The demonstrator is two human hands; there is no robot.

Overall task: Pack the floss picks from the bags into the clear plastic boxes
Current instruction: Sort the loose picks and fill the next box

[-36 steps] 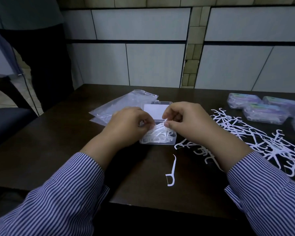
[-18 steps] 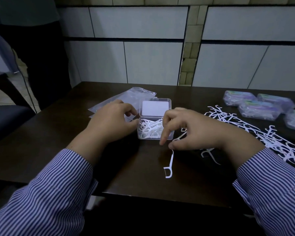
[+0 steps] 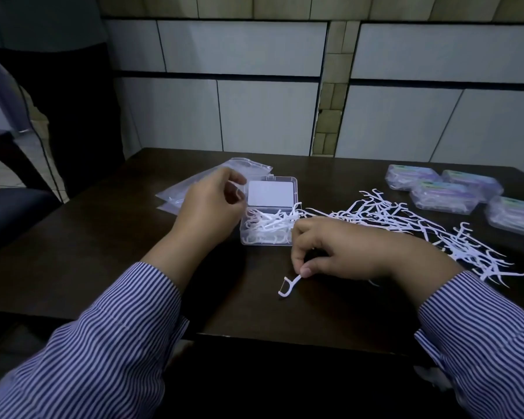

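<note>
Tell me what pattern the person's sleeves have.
Both sleeves are finely striped, dark blue on white; the head view, the only one, shows this plainly.

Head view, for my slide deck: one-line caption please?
Right hand pinches a stray floss pick beside the half-filled clear box; left hand hovers nearby.

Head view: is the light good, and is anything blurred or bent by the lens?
Head view: the light is dim and bluish; the dark brown wooden table swallows detail while the loose white plastic floss picks stand out; the wall's tile lines curve near the edges, a wide-angle effect; the striped sleeves at the bottom look slightly soft.
</note>
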